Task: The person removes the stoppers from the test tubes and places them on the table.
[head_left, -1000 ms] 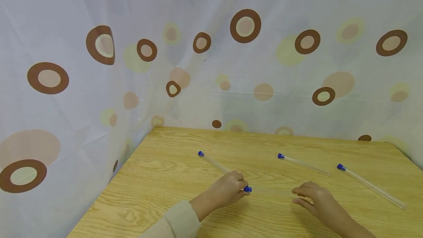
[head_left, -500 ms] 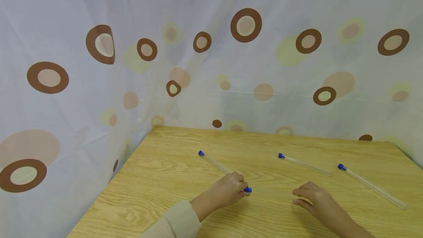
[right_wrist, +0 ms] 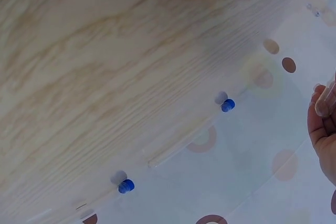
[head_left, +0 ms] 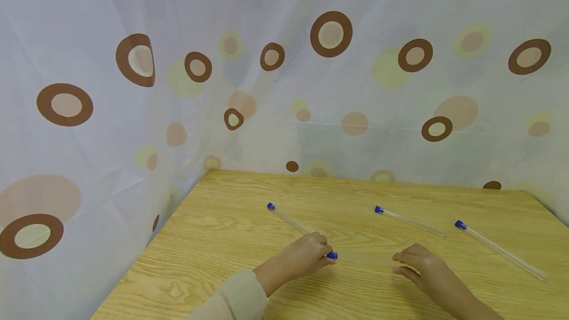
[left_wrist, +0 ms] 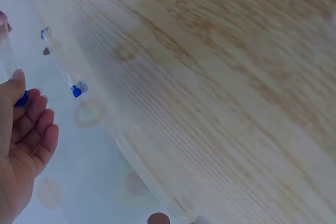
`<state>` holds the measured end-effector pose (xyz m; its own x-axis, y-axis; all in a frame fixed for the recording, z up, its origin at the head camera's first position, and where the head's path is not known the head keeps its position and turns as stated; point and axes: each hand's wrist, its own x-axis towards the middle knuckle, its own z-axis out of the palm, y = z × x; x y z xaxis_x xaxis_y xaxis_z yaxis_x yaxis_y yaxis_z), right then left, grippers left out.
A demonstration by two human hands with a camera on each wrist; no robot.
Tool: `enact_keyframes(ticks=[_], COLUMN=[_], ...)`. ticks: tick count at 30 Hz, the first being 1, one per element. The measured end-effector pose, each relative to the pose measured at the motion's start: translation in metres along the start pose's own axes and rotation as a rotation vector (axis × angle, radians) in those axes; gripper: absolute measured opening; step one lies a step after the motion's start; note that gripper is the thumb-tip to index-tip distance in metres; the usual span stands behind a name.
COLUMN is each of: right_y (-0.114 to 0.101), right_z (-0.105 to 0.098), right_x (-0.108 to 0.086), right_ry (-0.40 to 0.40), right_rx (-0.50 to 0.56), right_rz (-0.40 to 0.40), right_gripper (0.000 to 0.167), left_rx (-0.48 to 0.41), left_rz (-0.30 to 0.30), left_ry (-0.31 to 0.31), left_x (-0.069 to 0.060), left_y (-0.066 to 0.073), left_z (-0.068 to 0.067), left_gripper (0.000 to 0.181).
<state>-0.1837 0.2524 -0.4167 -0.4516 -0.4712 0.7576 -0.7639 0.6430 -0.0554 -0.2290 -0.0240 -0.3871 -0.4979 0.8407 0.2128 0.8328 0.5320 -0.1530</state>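
Between the two hands, a clear test tube (head_left: pixel 364 259) lies roughly level just above the table. My left hand (head_left: pixel 305 256) pinches its blue cap (head_left: pixel 332 256) between thumb and forefinger. In the left wrist view the other fingers of the left hand (left_wrist: pixel 26 135) are loosely bent, and part of the cap (left_wrist: pixel 22 98) shows. At the tube's other end, thumb and fingers of my right hand (head_left: pixel 422 266) hold the clear tip. The right wrist view shows the rounded tube end (right_wrist: pixel 322 108) against the fingers of the right hand (right_wrist: pixel 325 132).
Beyond the left hand lies a blue-capped tube (head_left: pixel 291 221), its near end hidden by that hand. Two more capped tubes lie to the right, one farther back (head_left: pixel 411 222) and one nearer (head_left: pixel 502 251). A dotted curtain (head_left: pixel 275 88) borders the wooden table (head_left: pixel 213 260) behind and left.
The left hand and the blue cap have shifted very slightly left. The right hand stays in place, and the tubes on the table have not moved.
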Motion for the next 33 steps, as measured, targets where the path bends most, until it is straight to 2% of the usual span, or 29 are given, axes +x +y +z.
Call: enact_keyframes(ticks=[3,5,12,18,23,27,33], right_y=[-0.0002,0.0002,0.0005,0.0010,0.0017,0.0021,0.0006], right_z=[-0.0001,-0.0003,-0.0014,-0.0021,-0.0017,-0.0024,-0.0037], right_x=[-0.0001,-0.0008,-0.0006,-0.0009,-0.0022,-0.0042,-0.0047], right_ry=[-0.002,-0.004,-0.013,-0.022,-0.017,-0.020,-0.034], right_rx=[0.005,0.012,0.005,0.010,0.013,0.022,0.020], right_rz=[-0.001,0.000,0.004,0.008,0.013,0.019,0.040], right_gripper=[0.044,0.042,0.044,0.040,0.044,0.033,0.028], left_rx=[-0.024,-0.004,0.185,0.291,0.382,0.375,0.289], left_rz=[-0.008,-0.011,0.007,0.029,0.049,0.021,-0.026], left_ry=[-0.025,-0.032,0.016,0.066,0.107,0.113,0.108], left_x=[0.0006,0.0010,0.0014,-0.0001,-0.0004,0.0003,0.0015], left_y=[-0.0002,0.0005,0.0032,0.0039,0.0043,0.0055,0.0071], left_z=[-0.0012,-0.0017,-0.0030,-0.0031,-0.0017,0.0004,0.0028], left_gripper=[0.018,0.019,0.018,0.019,0.020,0.022,0.022])
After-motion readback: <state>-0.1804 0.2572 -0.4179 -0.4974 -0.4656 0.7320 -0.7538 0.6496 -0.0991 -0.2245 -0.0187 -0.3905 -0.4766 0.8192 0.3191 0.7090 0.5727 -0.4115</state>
